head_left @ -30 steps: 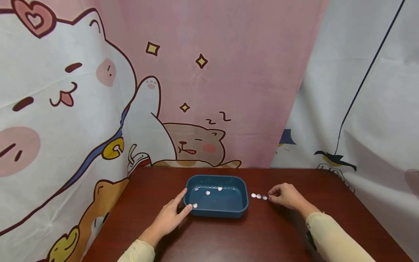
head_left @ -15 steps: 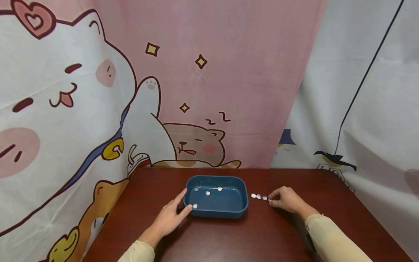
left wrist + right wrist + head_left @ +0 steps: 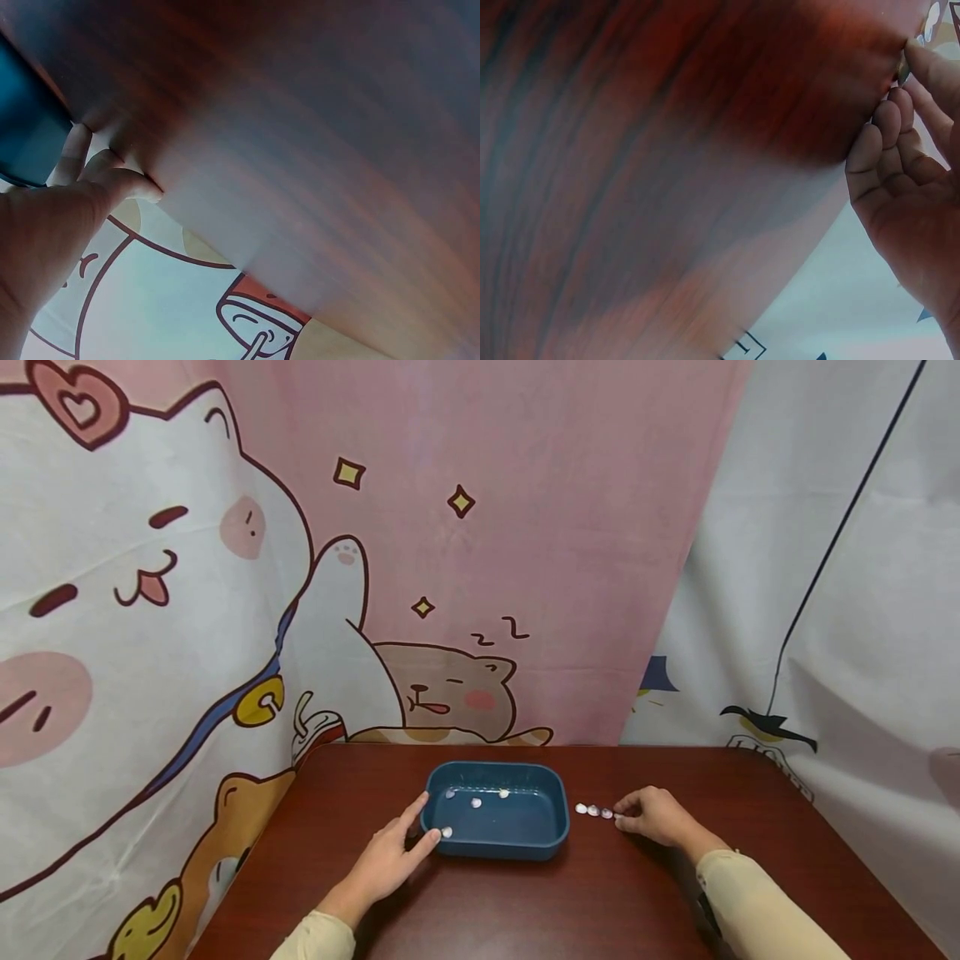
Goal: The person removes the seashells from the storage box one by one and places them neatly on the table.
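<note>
In the head view a blue rectangular dish [image 3: 498, 852] stands on the table, with several small white seashells [image 3: 476, 803] inside. My left hand [image 3: 382, 862] rests at its left side, thumb and index finger extended against the rim near a corner. In the left wrist view the other fingers [image 3: 136, 182] reach the tabletop beside the dish. To the dish's right lies a short row of whitish shells [image 3: 593, 810]. At the row's right end my right hand [image 3: 662, 818] pinches another small shell [image 3: 904, 73] between thumb and index finger, down at the tabletop; fingers partly cover it.
The dark reddish-brown wooden table [image 3: 525, 910] extends in front of and around the dish. A printed cartoon curtain [image 3: 555, 568] hangs behind its far edge and along the left side.
My right hand has moved slightly toward me with its shell, which now sits at the end of the row. The left hand and dish keep their places.
</note>
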Demonstrator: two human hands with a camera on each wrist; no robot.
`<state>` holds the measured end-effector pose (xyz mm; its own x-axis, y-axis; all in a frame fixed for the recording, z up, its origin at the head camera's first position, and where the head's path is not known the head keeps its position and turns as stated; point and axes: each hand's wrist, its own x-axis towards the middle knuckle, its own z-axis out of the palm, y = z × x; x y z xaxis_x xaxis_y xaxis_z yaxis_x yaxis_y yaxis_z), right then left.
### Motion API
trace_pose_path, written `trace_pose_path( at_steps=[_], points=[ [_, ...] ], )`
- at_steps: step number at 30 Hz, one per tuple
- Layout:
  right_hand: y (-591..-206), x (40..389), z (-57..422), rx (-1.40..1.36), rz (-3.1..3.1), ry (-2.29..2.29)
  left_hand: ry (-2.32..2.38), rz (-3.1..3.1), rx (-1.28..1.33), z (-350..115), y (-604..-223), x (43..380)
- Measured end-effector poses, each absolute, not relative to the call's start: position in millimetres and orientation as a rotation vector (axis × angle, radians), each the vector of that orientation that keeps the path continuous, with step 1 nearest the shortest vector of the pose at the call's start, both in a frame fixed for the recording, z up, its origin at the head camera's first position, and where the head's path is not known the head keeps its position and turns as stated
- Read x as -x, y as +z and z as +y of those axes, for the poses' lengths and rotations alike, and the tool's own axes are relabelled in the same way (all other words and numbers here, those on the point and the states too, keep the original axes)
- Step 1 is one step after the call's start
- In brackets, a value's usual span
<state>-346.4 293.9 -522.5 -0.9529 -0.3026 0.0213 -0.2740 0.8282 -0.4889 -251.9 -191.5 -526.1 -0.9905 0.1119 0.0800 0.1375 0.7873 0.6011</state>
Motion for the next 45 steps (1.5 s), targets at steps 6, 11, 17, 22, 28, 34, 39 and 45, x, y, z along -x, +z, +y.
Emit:
trace_pose_path(
  at_steps=[6, 11, 17, 22, 28, 34, 39, 45],
  points=[
    [-524.4, 345.8, 294.4, 0.479, 2.925, -0.794, -0.991, -2.932, 0.208, -190.9, -527.8, 252.1],
    [-523.8, 345.8, 295.5, 0.492, 2.919, -0.793, -0.983, -2.926, 0.216, -191.4, -527.5, 252.4],
    [-521.3, 344.7, 295.1, 0.496, 2.903, -0.794, -0.990, -2.923, 0.221, -191.2, -528.3, 253.0],
    [-520.7, 344.8, 294.7, 0.484, 2.899, -0.800, -0.993, -2.927, 0.211, -190.7, -527.1, 252.4],
    [-521.6, 345.5, 294.5, 0.477, 2.894, -0.809, -0.985, -2.927, 0.215, -190.3, -526.1, 251.8],
    [-518.3, 344.0, 295.5, 0.460, 2.916, -0.829, -0.983, -2.928, 0.236, -188.9, -525.4, 251.5],
    [-494.4, 346.0, 271.8, 0.458, 3.049, -0.943, -0.975, -2.926, 0.232, -189.4, -525.6, 252.0],
    [-460.9, 342.1, 182.5, 0.712, 3.028, -1.059, -0.975, -2.935, 0.203, -187.7, -525.9, 251.2]
  ],
)
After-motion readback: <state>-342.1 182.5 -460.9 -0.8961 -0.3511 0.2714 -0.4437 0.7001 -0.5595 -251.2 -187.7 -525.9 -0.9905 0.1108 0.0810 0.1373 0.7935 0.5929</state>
